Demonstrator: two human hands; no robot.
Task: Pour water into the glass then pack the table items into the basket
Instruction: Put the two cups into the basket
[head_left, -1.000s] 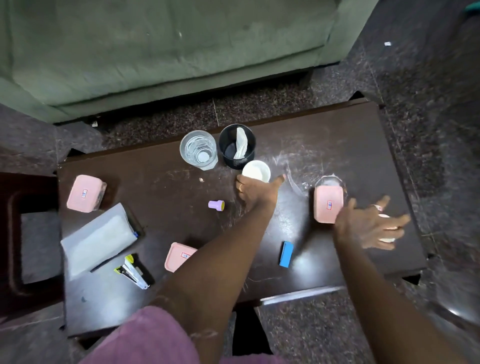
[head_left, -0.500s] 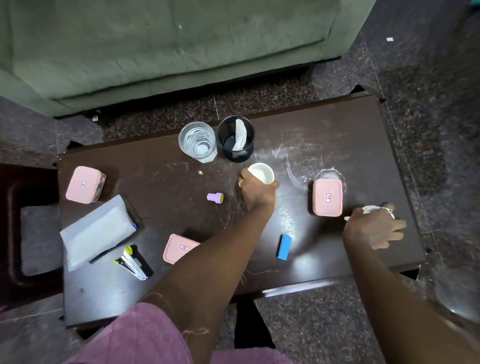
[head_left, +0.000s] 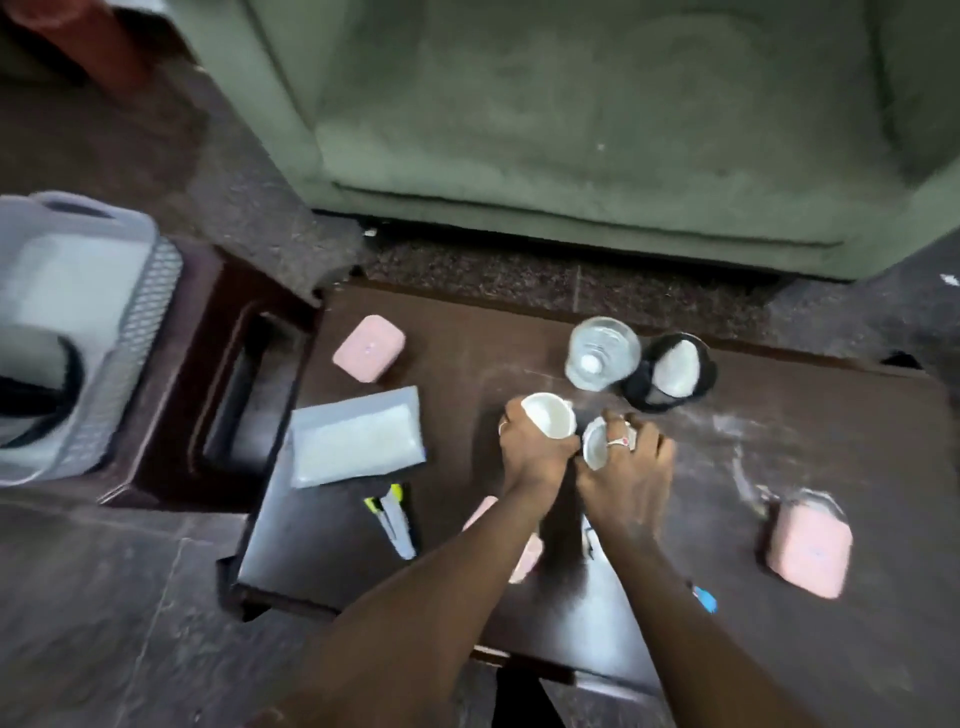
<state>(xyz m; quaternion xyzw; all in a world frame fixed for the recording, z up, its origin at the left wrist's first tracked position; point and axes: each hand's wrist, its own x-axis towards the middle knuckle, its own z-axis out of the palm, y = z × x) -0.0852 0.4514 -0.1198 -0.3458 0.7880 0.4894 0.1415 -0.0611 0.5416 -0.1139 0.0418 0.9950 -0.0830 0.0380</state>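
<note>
My left hand (head_left: 535, 452) grips a small white cup (head_left: 550, 418) just above the dark table (head_left: 467, 358). Beside it, my right hand (head_left: 631, 462) holds a second small white cup or lid (head_left: 594, 447), almost touching the first. Behind them stands the clear glass (head_left: 601, 351) with water in it, next to a black holder (head_left: 670, 371) with white contents. A grey mesh basket (head_left: 130, 332) sits on a side stand at the far left. The view is motion-blurred.
On the table lie pink boxes (head_left: 370, 348) (head_left: 810, 551), a third pink box (head_left: 524, 558) partly under my left arm, a grey flat pouch (head_left: 358, 436), a yellow-and-white stapler (head_left: 395, 519) and a blue eraser (head_left: 705, 598). A green sofa (head_left: 571, 130) stands behind the table.
The camera swung left, bringing the basket into view. My right hand moved from the table's right end to beside my left hand, carrying a white piece. My left hand lifted the white cup.
</note>
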